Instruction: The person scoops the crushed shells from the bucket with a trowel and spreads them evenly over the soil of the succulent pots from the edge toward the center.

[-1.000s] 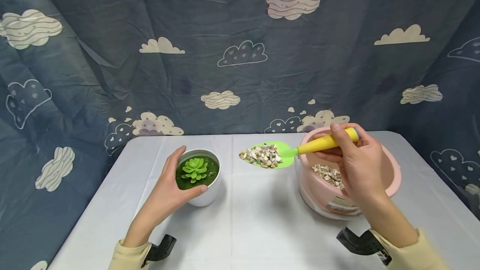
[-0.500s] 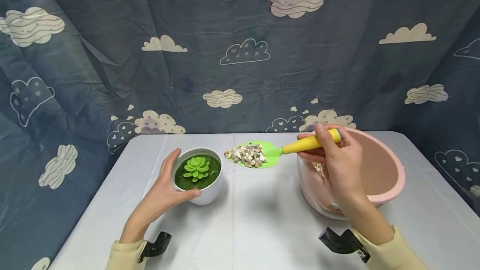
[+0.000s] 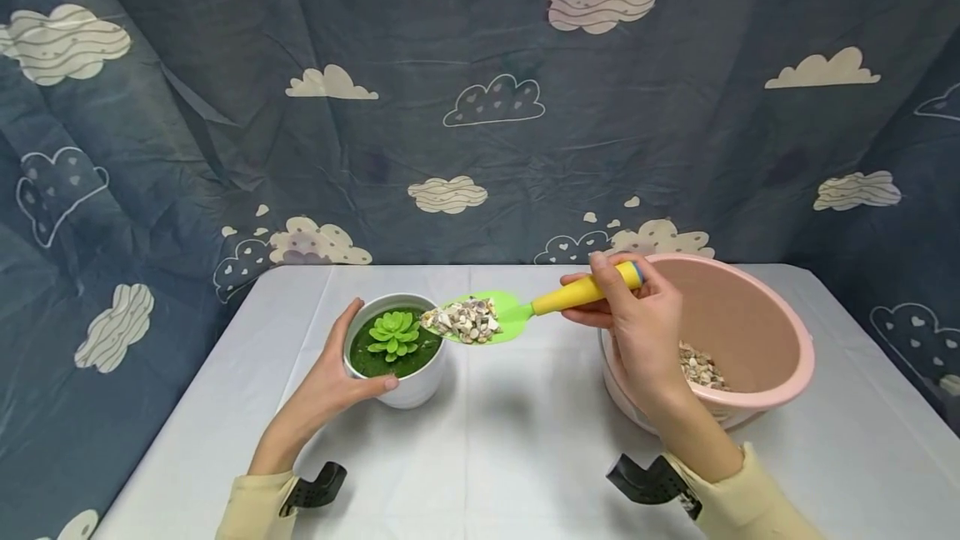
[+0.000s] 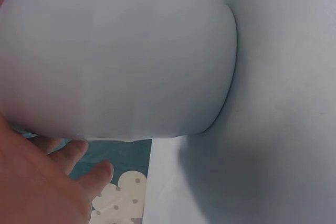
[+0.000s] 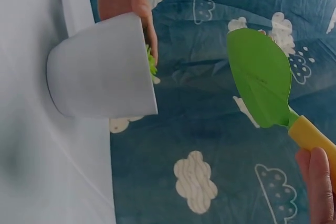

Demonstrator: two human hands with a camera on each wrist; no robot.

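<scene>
A small green succulent (image 3: pixel 393 336) sits on dark green soil or moss in a white pot (image 3: pixel 414 391), which stands upright on the table. My left hand (image 3: pixel 321 397) holds the pot from its left side, thumb at the near rim and fingers round the far side. With my right hand (image 3: pixel 641 332) I grip the yellow handle of a green garden trowel (image 3: pixel 514 317). Small mixed pebbles (image 3: pixel 465 321) lie heaped on its blade. The blade's tip overlaps the pot's right rim in the head view. The right wrist view shows the trowel (image 5: pixel 261 80) above the pot, apart from it.
On the right stands a large pink pot (image 3: pixel 750 307) with more pebbles (image 3: pixel 699 367) in its bottom, partly hidden by my right forearm. A white cloth covers the table (image 3: pixel 517 473). Behind it hangs a dark blue curtain (image 3: pixel 390 15) with cloud prints.
My right hand has moved left with the loaded trowel, from beside the pink pot toward the white pot. The left hand stays on the white pot with hardly any movement.
</scene>
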